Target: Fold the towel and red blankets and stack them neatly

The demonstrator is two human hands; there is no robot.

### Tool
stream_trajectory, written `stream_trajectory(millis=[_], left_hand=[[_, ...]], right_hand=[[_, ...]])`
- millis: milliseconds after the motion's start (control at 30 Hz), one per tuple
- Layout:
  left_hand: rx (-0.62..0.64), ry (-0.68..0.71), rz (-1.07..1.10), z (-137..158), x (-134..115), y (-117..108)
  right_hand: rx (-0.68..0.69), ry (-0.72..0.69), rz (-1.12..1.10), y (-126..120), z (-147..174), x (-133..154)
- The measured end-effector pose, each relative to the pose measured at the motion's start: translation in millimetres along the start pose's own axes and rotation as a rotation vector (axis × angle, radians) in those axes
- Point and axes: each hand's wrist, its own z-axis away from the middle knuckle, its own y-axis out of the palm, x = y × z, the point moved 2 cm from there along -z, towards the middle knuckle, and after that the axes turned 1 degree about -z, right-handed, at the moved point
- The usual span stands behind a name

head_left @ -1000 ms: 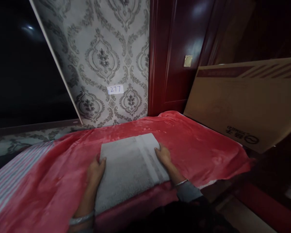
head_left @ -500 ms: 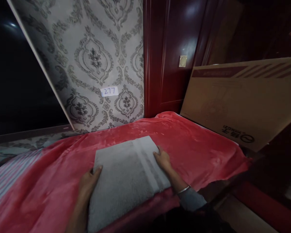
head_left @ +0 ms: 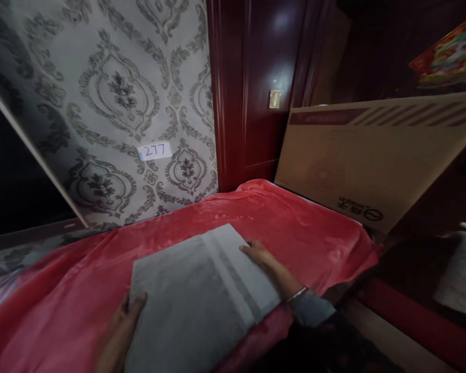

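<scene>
Between my hands is a flat grey rectangular box-like piece [head_left: 182, 300] with a lighter strip along its right side; whether it is a box or a binder I cannot tell. My left hand [head_left: 122, 324] grips its left edge, thumb on top and fingers hidden beneath. On the right edge, my right hand [head_left: 258, 254] has its thumb laid over the top, and its other fingers are mostly out of sight. A bracelet circles the right wrist. Under the grey piece spreads a red plush cloth [head_left: 291, 223].
A large cardboard carton [head_left: 376, 160] leans at the right behind the cloth. Patterned wallpaper [head_left: 120, 93] carries a paper label [head_left: 154, 151] reading 277. A dark red door panel [head_left: 252, 62] with a switch [head_left: 274, 99] stands at the back. A dark screen [head_left: 15, 176] is at left.
My view has swung to the right, so the wall, label and carton sit further left. Both hands keep their hold on the grey piece, which appears slightly nearer and lower.
</scene>
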Motion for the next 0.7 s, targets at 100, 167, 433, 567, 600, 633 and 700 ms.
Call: stream_trajectory(millis=[100,167,433,567,600,633,700], left_hand=[[0.070,-0.059,0.092,18,-27,-2],[0.125,-0.059,0.211,34,-53,1],[0.317,0.133,0.497,54,-89,85],[0.386,0.048,0.478,42,-49,126],[0.385,0.032,0.467,40,-42,130],[0.388,0.027,0.456,38,-37,131],[0.384,0.044,0.432,36,-33,130]], right_hand=[[0.031,-0.004,-0.016,-13,0,18],[0.029,-0.021,-0.008,-33,-5,33],[-0.262,-0.110,0.198,-128,-46,78],[-0.380,-0.123,0.264,-126,-21,46],[-0.387,-0.126,0.267,-122,-9,31],[-0.396,-0.128,0.263,-118,5,14],[-0.434,-0.121,0.217,-112,33,-23]])
